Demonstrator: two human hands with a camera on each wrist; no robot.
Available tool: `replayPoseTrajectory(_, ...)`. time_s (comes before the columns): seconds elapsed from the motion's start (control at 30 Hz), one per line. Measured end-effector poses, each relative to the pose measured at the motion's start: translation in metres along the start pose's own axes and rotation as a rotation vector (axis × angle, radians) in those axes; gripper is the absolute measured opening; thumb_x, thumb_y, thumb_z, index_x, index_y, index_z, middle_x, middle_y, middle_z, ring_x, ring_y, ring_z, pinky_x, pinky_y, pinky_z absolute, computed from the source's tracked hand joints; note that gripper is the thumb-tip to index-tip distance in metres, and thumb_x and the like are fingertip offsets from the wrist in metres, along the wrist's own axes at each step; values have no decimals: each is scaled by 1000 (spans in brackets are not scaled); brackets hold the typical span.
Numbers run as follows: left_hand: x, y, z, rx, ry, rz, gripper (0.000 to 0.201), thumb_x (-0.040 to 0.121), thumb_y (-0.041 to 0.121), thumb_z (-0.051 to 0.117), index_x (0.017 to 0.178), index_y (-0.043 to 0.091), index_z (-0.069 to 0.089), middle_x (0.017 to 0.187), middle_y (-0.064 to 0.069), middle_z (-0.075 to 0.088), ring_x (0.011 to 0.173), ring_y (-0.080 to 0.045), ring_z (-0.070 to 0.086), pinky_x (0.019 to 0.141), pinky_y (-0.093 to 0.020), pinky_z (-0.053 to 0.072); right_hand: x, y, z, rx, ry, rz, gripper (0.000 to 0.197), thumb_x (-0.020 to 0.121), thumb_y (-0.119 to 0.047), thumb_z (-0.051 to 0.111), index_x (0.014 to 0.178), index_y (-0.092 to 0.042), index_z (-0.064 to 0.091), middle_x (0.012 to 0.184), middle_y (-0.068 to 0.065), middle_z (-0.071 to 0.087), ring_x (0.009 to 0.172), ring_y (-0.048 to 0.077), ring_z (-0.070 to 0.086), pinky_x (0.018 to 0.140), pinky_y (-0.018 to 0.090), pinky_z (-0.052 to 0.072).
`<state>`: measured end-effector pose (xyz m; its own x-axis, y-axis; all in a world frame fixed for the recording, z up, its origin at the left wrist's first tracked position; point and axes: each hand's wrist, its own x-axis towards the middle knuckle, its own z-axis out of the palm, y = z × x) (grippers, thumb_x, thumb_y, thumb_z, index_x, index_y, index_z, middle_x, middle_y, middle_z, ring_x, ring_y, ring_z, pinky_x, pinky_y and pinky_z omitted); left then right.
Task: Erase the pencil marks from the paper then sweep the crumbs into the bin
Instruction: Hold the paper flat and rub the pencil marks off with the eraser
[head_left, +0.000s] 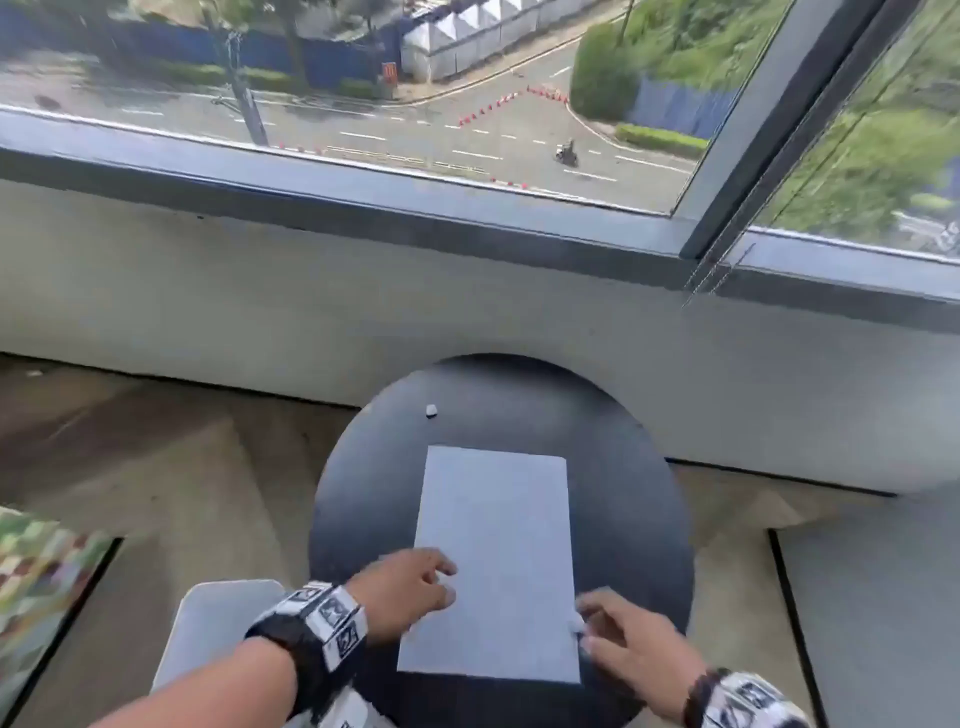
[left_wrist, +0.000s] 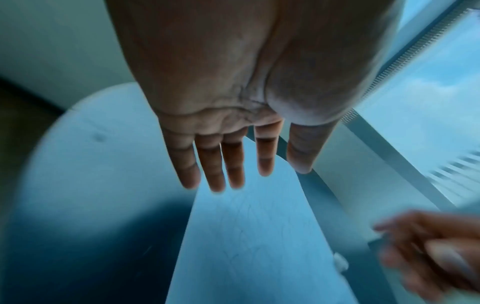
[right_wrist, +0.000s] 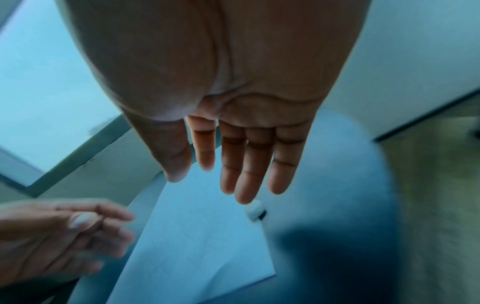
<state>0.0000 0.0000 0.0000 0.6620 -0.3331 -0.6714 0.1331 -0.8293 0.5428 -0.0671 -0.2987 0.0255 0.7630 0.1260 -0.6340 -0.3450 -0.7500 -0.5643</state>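
Right hand (head_left: 626, 642), fingers loose, nearing eraser (head_left: 576, 622) beside paper (head_left: 496, 561); left hand (head_left: 410, 587) flat, steadying. Next: pinch, rub.

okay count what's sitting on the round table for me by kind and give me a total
Sheet of paper: 1
Small white eraser-like pieces: 2, one beyond the paper, one at its right edge by the right hand's fingertips
Total: 3

Your left hand (head_left: 410, 587) and right hand (head_left: 626, 636) are bare, forearms unsleeved. Each wrist wears a black band (head_left: 311, 623) carrying white square tiles printed with black coded markers; the right band (head_left: 743, 699) shows only partly.
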Motion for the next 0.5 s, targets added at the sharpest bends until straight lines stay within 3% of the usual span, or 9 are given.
replayPoseTrajectory(0.1, 35, -7, 21, 213, 101, 89, 49, 93, 46, 60, 140, 37, 53, 140, 5, 45, 131, -17, 46, 109, -36, 42, 49, 9, 25, -79, 71, -51, 31, 84, -30, 66, 111, -42, 55, 104, -11, 59, 83, 4, 58, 83, 13, 44)
replayPoseTrajectory(0.17, 48, -10, 33, 359, 193, 166, 55, 91, 48, 60, 144, 38, 49, 145, 4, 38, 137, -20, 37, 112, -42, 39, 71, 15, 38, -230, 133, -108, 34, 87, -32, 64, 120, -36, 56, 106, -11, 52, 81, 1, 50, 87, 19, 43)
replayPoseTrajectory(0.3, 54, -23, 57, 468, 311, 200, 61, 86, 49, 66, 143, 39, 47, 146, 4, 33, 137, -22, 35, 110, -41, 40, 80, 31, 48, -277, 309, -198, 26, 88, -30, 66, 113, -32, 60, 101, -8, 51, 76, -2, 50, 80, 20, 39)
replayPoseTrajectory(0.4, 46, -30, 75, 513, 376, 203, 65, 85, 48, 69, 145, 38, 46, 148, 2, 32, 139, -24, 35, 114, -39, 35, 71, 48, 53, -300, 402, -217, 22, 86, -30, 68, 108, -28, 63, 95, -6, 50, 82, 9, 56, 84, 26, 45)
replayPoseTrajectory(0.5, 24, -34, 98, 535, 434, 158, 65, 87, 53, 66, 146, 39, 44, 150, 1, 34, 139, -24, 35, 114, -37, 33, 54, 64, 68, -360, 436, -122, 19, 85, -30, 66, 104, -25, 64, 97, -2, 50, 91, 20, 60, 88, 31, 47)
